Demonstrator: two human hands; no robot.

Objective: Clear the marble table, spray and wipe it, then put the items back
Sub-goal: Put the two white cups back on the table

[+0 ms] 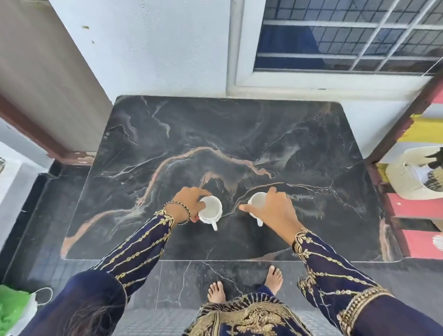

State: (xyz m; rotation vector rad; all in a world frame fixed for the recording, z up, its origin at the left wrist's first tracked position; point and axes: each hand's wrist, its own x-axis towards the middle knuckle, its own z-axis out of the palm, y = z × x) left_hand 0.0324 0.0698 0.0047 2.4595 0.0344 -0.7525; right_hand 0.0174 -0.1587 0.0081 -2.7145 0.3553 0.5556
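The dark marble table (pixel 213 132) with orange veins fills the middle of the view. Two white cups stand on its near half, handles pointing toward me. My left hand (pixel 189 203) grips the left cup (pixel 212 209) from its left side, fingers curled round the rim. My right hand (pixel 273 206) holds the right cup (pixel 257 200) from the right, thumb and fingers round it, covering much of it. Both cups look empty inside.
A white wall and a barred window (pixel 349 30) stand behind the table. A cream woven basket (pixel 416 174) sits on coloured shelves at the right. A green cloth (pixel 8 309) lies on the floor at the lower left. My bare feet stand at the table's near edge.
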